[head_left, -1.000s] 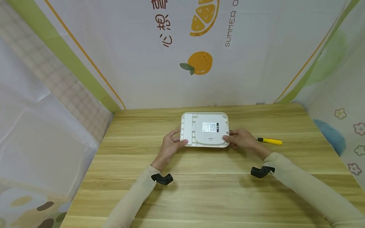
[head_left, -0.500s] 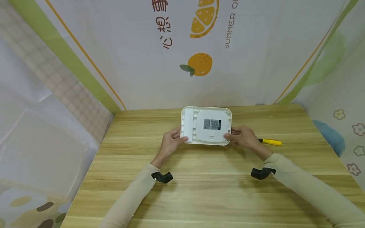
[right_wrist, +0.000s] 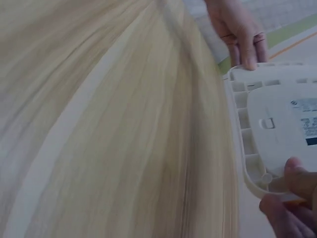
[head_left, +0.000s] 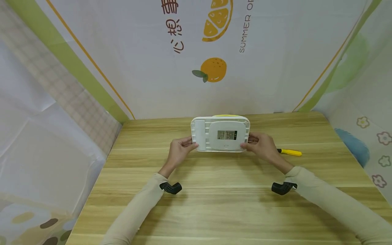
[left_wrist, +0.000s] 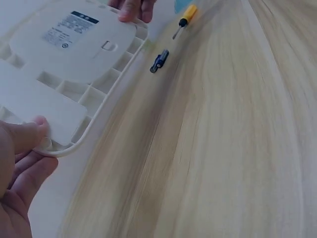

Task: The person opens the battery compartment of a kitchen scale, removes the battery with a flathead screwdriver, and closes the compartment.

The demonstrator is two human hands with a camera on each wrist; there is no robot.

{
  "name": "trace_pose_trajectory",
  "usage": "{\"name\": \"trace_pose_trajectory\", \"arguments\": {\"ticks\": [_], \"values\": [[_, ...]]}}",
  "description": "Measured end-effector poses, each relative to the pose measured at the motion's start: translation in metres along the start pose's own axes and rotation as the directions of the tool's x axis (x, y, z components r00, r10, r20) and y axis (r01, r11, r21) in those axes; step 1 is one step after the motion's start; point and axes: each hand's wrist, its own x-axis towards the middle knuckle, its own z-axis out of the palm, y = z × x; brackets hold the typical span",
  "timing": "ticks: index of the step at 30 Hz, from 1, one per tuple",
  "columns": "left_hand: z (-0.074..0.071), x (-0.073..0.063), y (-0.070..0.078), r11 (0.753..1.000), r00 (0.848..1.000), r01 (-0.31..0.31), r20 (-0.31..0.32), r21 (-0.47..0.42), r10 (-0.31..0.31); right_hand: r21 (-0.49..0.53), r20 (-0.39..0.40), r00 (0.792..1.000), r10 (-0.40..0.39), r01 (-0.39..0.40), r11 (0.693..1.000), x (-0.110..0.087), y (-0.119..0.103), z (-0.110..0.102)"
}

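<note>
Both hands hold up a white rectangular plastic device (head_left: 226, 144) with rounded corners, its ribbed underside towards the head camera. That side bears a rounded panel, a printed label (head_left: 227, 135) and a plain flat strip at the left. A yellow edge (head_left: 226, 115) shows behind its top rim. My left hand (head_left: 179, 151) pinches the lower left corner, thumb (left_wrist: 34, 134) on the underside and fingers behind. At the lower right corner my right hand (head_left: 261, 146) grips the same way, its thumb (right_wrist: 297, 178) on the panel. The device's far face is hidden.
A screwdriver (head_left: 291, 152) with a yellow handle lies on the wooden table (head_left: 220, 204), right of the right hand. Near its tip in the left wrist view lies a small dark blue and grey object (left_wrist: 159, 61). A printed cloth (head_left: 147, 78) hangs behind the table.
The device has been raised and tilted more upright, and a yellow edge now shows behind its top. Both hands keep their grip; the left has shifted slightly left.
</note>
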Motion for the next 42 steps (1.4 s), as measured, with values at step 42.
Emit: {"name": "trace_pose_trajectory", "arguments": {"ticks": [42], "values": [[-0.033, 0.012, -0.015, 0.576, 0.72, -0.692, 0.468, 0.435, 0.512, -0.436, 0.207, 0.463, -0.862, 0.832, 0.343, 0.025, 0.04, -0.014]]}}
